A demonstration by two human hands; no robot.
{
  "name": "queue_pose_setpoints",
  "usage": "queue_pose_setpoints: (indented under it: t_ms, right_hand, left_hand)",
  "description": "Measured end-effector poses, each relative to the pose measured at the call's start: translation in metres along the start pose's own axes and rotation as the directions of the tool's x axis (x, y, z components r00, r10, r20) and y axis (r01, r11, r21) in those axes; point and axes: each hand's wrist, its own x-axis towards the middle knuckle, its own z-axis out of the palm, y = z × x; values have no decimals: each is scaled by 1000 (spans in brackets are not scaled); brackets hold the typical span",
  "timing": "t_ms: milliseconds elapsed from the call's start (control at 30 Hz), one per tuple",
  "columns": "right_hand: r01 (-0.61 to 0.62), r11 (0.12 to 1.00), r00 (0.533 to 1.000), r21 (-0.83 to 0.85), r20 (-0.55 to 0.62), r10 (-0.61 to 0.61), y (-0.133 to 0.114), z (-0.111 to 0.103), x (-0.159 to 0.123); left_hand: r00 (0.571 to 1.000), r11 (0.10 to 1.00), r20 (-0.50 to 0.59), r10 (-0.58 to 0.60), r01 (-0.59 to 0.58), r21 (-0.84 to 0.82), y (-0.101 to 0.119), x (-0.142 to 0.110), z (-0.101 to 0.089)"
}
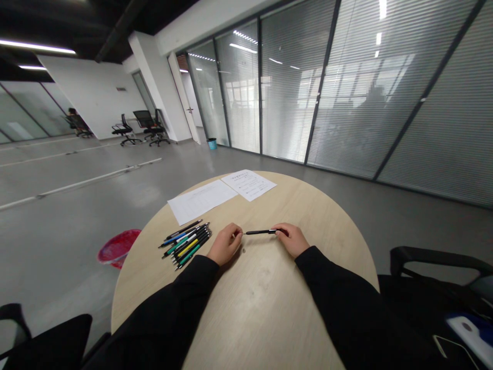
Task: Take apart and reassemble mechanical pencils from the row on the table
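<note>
At the centre of the frame, a black pen (258, 232) is extending horizontally between both hands. The left hand (226, 244) is pinching its left end, fingertips closed; the right hand (293, 240) is gripping its right end between thumb and fingers. Left of centre, assorted pens (188, 249) are lying on the round table (269, 313).

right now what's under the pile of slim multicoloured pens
Around the pens, the pale, round wooden table shows; whatever lies directly beneath them is covered.
</note>
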Motion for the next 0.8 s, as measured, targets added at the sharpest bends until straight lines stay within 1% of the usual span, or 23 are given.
queue_pose_setpoints:
  t_ms: [500, 800]
  right_hand:
    - [3, 1000, 1000, 8, 5, -3, 0, 0, 0]
    - [-5, 1000, 1000, 15, 14, 5, 0, 1, 0]
  left_hand:
    - [1000, 1000, 0, 16, -16, -17, 3, 1, -3]
    - [999, 999, 30, 22, -20, -37, 5, 1, -3]
